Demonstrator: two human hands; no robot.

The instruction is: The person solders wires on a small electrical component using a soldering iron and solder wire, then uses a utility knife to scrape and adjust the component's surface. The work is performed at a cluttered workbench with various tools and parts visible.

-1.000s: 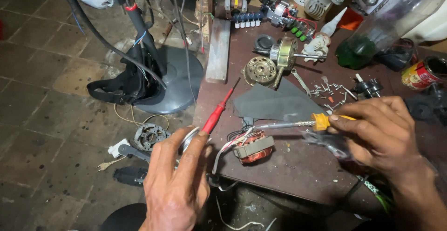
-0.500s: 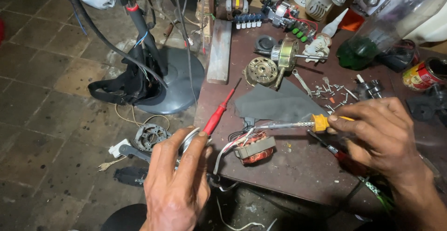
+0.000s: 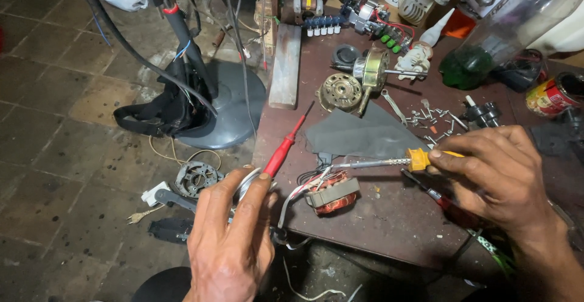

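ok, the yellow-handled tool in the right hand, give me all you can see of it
The soldering iron has a yellow-orange handle and a long thin metal shaft. It lies nearly level above the brown table, over the edge of a grey cloth. The right hand grips the handle; the tip points left and reaches the wires atop a copper-wound coil. Whether a cord is attached cannot be told.

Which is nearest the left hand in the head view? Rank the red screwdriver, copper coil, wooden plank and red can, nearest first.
1. Red screwdriver: just above the left hand.
2. Copper coil: just right of it.
3. Wooden plank: far up the table's left edge.
4. Red can: far right.
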